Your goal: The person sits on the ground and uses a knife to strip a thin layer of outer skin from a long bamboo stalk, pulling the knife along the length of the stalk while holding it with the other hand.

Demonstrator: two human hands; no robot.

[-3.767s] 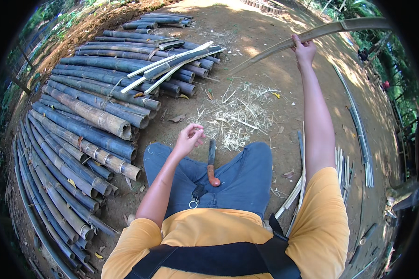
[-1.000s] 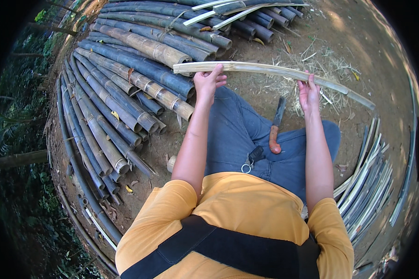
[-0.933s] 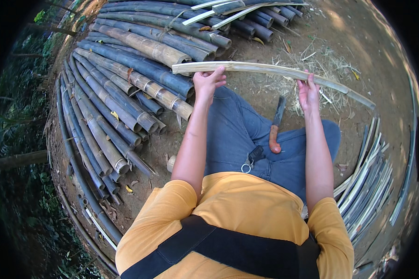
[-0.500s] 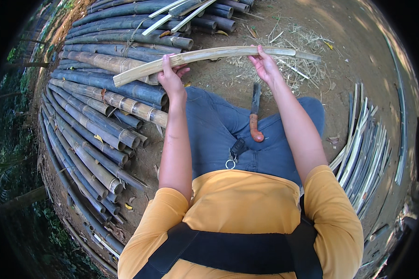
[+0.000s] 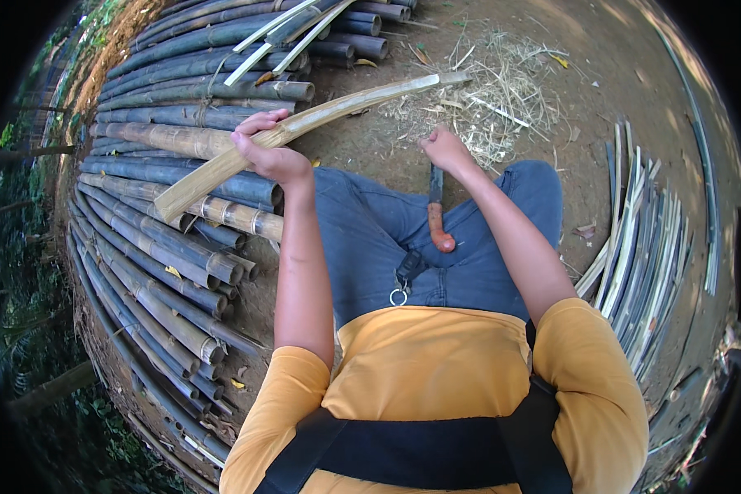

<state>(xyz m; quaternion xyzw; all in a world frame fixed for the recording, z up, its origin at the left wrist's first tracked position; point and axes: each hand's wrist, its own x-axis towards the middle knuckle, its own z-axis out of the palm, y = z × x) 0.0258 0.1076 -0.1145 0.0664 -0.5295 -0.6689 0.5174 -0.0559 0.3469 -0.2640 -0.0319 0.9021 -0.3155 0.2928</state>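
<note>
Bare brown ground (image 5: 617,78) is spread all around, edged by dark greenery at the far left. To the left of the knife (image 5: 435,216), the ground is covered by a broad pile of bamboo poles (image 5: 165,263), on which pale split lengths (image 5: 317,39) are laid crosswise. Below the knife a yellow shirt (image 5: 432,362) crossed by a black strap is seen; under the knife, blue trousers (image 5: 379,222) are seen. Well to the knife's right, long slats (image 5: 710,263) and a fanned bundle of split strips (image 5: 642,255) are laid out. Beyond the knife's blade, pale shavings (image 5: 502,90) are heaped. Above and to the left of the knife, a bamboo strip (image 5: 346,104) is held aslant, its far end raised toward the shavings. It is gripped between thumb and fingers by the left hand (image 5: 272,156). The right hand (image 5: 447,151) is placed over the knife's blade end, apart from the strip, its fingers curled; whether anything is pinched cannot be told. Just below the knife's orange-brown handle, a black fob (image 5: 410,265) and a metal ring (image 5: 390,296) are seen.
</note>
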